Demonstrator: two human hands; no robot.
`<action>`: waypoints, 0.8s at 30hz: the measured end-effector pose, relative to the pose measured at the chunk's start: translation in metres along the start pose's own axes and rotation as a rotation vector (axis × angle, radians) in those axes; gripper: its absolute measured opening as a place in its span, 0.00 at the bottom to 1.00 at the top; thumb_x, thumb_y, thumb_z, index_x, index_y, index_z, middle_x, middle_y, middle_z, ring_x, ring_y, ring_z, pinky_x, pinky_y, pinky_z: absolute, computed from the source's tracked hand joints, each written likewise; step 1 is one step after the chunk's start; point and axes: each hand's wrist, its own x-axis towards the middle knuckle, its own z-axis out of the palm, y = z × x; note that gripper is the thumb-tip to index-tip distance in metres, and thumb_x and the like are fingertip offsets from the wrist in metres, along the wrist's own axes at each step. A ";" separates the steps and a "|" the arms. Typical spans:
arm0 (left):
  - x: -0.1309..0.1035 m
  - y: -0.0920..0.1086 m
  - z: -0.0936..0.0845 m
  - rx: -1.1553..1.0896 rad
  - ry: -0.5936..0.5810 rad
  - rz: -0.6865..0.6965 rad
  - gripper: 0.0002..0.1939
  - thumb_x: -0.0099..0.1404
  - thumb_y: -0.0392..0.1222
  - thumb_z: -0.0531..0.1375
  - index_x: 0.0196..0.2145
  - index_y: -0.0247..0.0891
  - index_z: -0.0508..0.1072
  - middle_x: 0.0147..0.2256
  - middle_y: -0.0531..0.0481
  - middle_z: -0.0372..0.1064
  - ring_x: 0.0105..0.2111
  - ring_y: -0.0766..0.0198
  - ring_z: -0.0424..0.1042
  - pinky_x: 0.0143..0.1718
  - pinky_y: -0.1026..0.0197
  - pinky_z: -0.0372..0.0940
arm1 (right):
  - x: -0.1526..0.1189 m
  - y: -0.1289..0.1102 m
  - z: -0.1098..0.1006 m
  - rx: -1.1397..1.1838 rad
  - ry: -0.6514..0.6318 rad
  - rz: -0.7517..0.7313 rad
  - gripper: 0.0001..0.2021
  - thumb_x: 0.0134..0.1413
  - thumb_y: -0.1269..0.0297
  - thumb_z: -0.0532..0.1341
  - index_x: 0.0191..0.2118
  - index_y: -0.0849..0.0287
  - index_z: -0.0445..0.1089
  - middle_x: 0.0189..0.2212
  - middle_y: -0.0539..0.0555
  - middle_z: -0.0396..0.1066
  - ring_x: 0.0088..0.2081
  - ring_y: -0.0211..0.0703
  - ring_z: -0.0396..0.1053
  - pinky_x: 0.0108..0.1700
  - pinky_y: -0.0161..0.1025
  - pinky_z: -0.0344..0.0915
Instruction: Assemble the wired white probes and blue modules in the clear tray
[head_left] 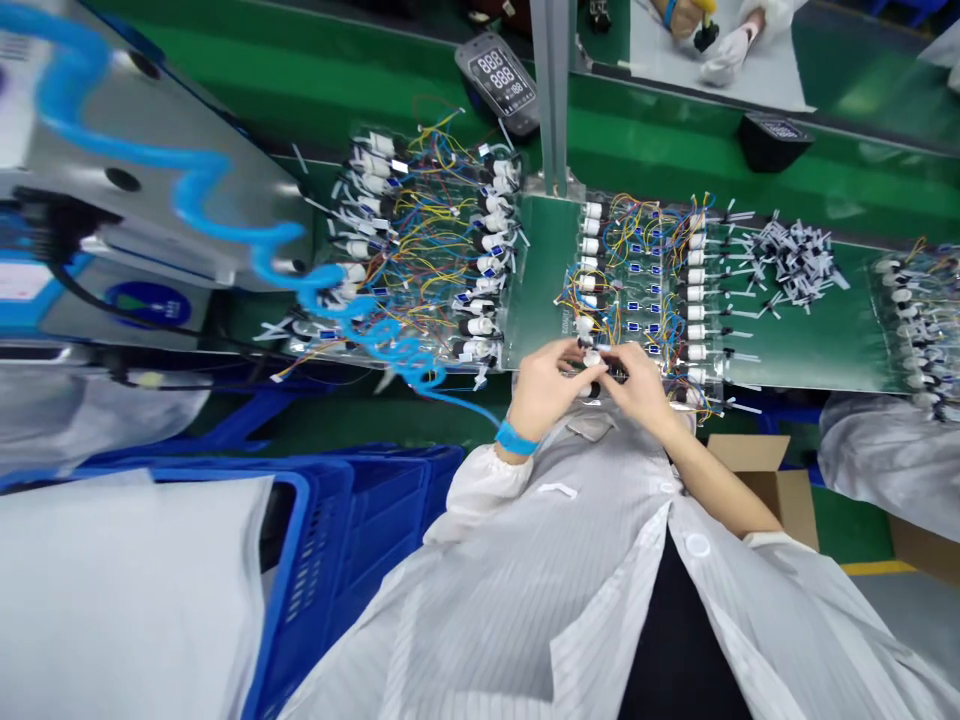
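Note:
My left hand (546, 388), with a blue strap on its wrist, and my right hand (639, 388) meet at the bench's front edge. Between their fingertips is a small white round part (592, 357), pinched from both sides. Its exact kind is too small to make out. Just beyond my fingers lies a clear tray (661, 262) with rows of small white cylinders, blue circuit boards and coloured wires. White strips with dark ends stick out along its right side. My fingers partly cover the tray's near left corner.
Left stands another tray of wired units (435, 240), crossed by a coiled blue hose (330, 290). A pile of short strips (799, 260) lies right, before more wired units (919, 330). A metal post (553, 100) rises behind. Blue crates (322, 560) stand lower left. A co-worker's gloved hand (726, 62) shows across.

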 end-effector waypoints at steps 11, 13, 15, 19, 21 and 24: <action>0.003 0.036 -0.018 0.634 -0.190 0.150 0.15 0.77 0.45 0.55 0.47 0.37 0.81 0.45 0.39 0.78 0.48 0.46 0.72 0.48 0.47 0.63 | 0.008 -0.024 -0.004 -0.332 -0.267 -0.160 0.11 0.71 0.66 0.63 0.54 0.58 0.78 0.51 0.61 0.77 0.52 0.53 0.69 0.57 0.50 0.69; 0.015 0.022 -0.011 0.821 -0.287 0.108 0.19 0.78 0.47 0.53 0.51 0.39 0.82 0.47 0.38 0.77 0.49 0.42 0.71 0.46 0.46 0.60 | 0.007 -0.027 -0.035 -0.230 -0.184 -0.190 0.12 0.70 0.62 0.64 0.55 0.57 0.78 0.55 0.60 0.75 0.55 0.51 0.71 0.59 0.48 0.70; 0.025 0.007 -0.007 0.908 -0.345 0.131 0.21 0.79 0.49 0.52 0.52 0.41 0.83 0.46 0.39 0.76 0.48 0.43 0.71 0.45 0.47 0.58 | 0.006 -0.015 -0.080 -0.123 -0.004 -0.129 0.12 0.72 0.58 0.63 0.54 0.57 0.78 0.53 0.58 0.77 0.53 0.47 0.73 0.58 0.45 0.71; 0.033 -0.005 -0.002 0.982 -0.398 0.186 0.24 0.80 0.50 0.49 0.52 0.38 0.83 0.44 0.38 0.75 0.46 0.45 0.72 0.44 0.48 0.55 | -0.003 0.064 -0.184 -0.166 0.498 0.356 0.15 0.73 0.58 0.56 0.44 0.59 0.79 0.38 0.55 0.79 0.39 0.44 0.75 0.46 0.42 0.71; 0.031 -0.003 0.001 0.960 -0.374 0.188 0.24 0.80 0.49 0.49 0.53 0.37 0.82 0.45 0.38 0.76 0.47 0.45 0.73 0.45 0.48 0.54 | -0.007 0.117 -0.219 -0.270 0.581 0.601 0.15 0.70 0.61 0.56 0.42 0.61 0.79 0.35 0.56 0.79 0.39 0.46 0.76 0.48 0.42 0.71; 0.029 0.003 0.008 0.880 -0.331 0.194 0.21 0.79 0.50 0.52 0.54 0.39 0.81 0.48 0.39 0.78 0.49 0.45 0.73 0.48 0.46 0.54 | -0.005 0.175 -0.235 -0.365 0.425 0.845 0.13 0.66 0.58 0.62 0.39 0.61 0.80 0.37 0.59 0.81 0.44 0.51 0.78 0.54 0.44 0.71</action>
